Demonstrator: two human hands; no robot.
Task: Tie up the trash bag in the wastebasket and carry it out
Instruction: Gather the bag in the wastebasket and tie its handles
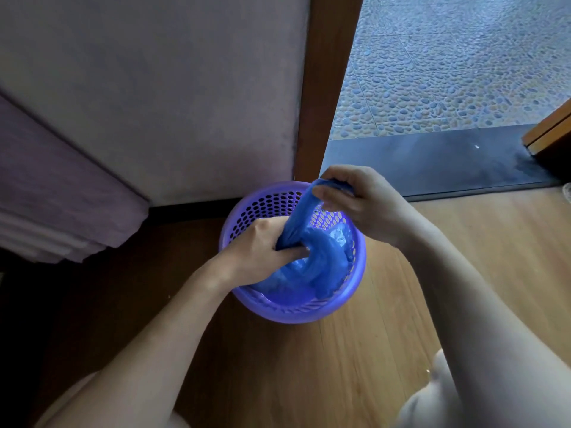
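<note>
A purple perforated wastebasket [296, 313] stands on the wooden floor by a door frame. Inside it lies a blue trash bag [324, 261], bunched and twisted. My left hand [259, 248] reaches into the basket and grips the bag where its gathered neck begins. My right hand [355, 196] is above the far rim, closed on the stretched upper end of the bag, pulling a taut strand up between both hands. The bag's contents are hidden.
A wall [154, 88] and a purple folded cloth or bedding edge [61, 205] are on the left. A wooden door frame [327, 88] rises behind the basket. An open doorway with a dark threshold [432, 162] leads to pebbled paving [463, 72]. My knee [432, 396] is at the lower right.
</note>
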